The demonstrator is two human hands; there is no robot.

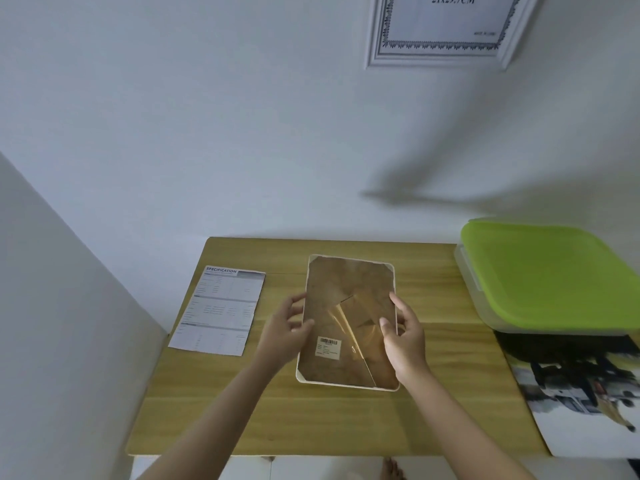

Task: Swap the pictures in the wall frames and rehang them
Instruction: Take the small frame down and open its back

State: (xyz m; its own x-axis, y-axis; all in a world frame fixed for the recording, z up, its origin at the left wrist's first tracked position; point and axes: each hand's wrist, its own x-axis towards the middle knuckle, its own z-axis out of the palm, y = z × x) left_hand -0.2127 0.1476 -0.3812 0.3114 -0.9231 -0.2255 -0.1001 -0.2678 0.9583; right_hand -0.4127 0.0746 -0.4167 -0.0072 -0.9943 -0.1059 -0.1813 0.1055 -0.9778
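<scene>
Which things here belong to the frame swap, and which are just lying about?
Job:
frame face down on the table, gripped by left hand and right hand
framed sheet on the wall
specification sheet
printed picture

Lying about:
green-lidded box

Tabletop set against the wall, a side wall to its left. Frame lies face-down at the tabletop's middle, long side running front to back. Left hand at its left edge, right hand at its right edge. Printed sheet flat on the tabletop, left of the frame, apart from it. Lidded box at the right rear corner. Picture print in front of the box, overhanging the right edge. Second frame on the wall, above and behind.
</scene>
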